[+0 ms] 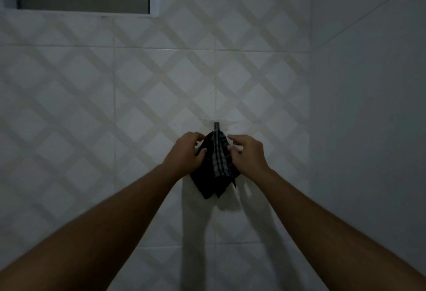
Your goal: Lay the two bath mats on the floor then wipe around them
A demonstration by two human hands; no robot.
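Head view shows both hands at a dark cloth (pixel 213 168) hanging from a small metal hook (pixel 216 125) on the tiled wall (pixel 92 106). The left hand (pixel 187 152) and right hand (pixel 247 153) each close their grip on the cloth's sides. Neither of the 2 bath mats nor the floor is in view. A sideways tug could snag the limp, striped fabric or loosen the hook. The tiles look glossy, with a diamond lattice.

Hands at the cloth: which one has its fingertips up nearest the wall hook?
The right hand: its fingertips reach the dark cloth just below the hook. The left hand grips the cloth's left edge, farther from the hook.
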